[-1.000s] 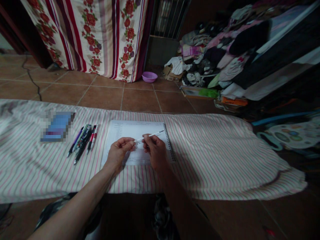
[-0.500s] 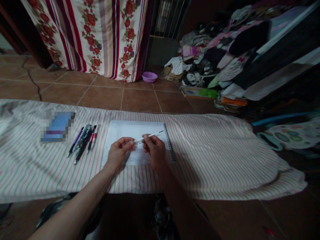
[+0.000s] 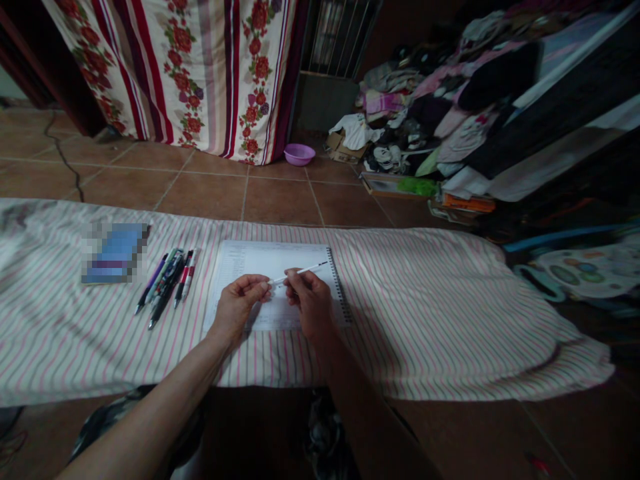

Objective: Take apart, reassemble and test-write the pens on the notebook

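A thin white pen (image 3: pixel 307 269) is held over an open spiral notebook (image 3: pixel 240 260) that lies on a striped cloth (image 3: pixel 425 300). My right hand (image 3: pixel 313 303) pinches the pen near its middle, its far end pointing up and right. My left hand (image 3: pixel 239 308) pinches the pen's near end, fingers curled. Both hands hover just above the notebook page.
Several pens (image 3: pixel 167 280) lie in a row left of the notebook, beside a blue booklet (image 3: pixel 116 253). Beyond the cloth is tiled floor (image 3: pixel 280 197), a flowered curtain (image 3: pixel 200 73), a small purple bowl (image 3: pixel 299 154) and a heap of clothes (image 3: pixel 450 113) at the right.
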A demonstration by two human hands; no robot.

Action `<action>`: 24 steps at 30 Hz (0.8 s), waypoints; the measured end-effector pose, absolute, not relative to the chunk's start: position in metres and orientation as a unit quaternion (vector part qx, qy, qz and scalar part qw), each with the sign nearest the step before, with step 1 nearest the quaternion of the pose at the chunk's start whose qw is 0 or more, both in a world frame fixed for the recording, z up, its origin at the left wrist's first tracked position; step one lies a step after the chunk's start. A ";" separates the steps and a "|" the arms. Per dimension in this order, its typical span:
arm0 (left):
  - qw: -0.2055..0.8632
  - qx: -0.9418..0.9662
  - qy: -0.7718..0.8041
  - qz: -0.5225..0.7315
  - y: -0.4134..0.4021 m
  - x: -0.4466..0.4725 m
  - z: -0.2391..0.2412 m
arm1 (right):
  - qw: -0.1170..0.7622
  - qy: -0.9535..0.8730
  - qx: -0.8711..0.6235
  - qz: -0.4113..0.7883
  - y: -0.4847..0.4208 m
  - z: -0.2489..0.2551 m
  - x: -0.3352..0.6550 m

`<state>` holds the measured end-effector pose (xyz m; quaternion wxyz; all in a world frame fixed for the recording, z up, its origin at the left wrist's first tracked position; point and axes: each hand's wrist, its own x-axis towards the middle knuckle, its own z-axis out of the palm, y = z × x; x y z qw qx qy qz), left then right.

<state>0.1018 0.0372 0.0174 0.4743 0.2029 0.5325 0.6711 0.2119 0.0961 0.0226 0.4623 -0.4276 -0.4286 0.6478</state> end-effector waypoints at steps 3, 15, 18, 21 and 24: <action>0.475 0.199 0.533 0.671 0.037 0.102 0.018 | 0.463 -0.428 -0.429 0.646 0.095 0.024 0.212; 0.481 0.194 0.527 0.673 0.037 0.103 0.021 | 0.459 -0.440 -0.435 0.638 0.095 0.025 0.212; 0.479 0.199 0.528 0.672 0.037 0.102 0.020 | 0.456 -0.442 -0.438 0.636 0.095 0.025 0.212; 0.476 0.203 0.532 0.670 0.037 0.102 0.020 | 0.458 -0.440 -0.442 0.634 0.094 0.026 0.212; 0.475 0.202 0.534 0.670 0.036 0.103 0.021 | 0.457 -0.439 -0.442 0.635 0.093 0.027 0.212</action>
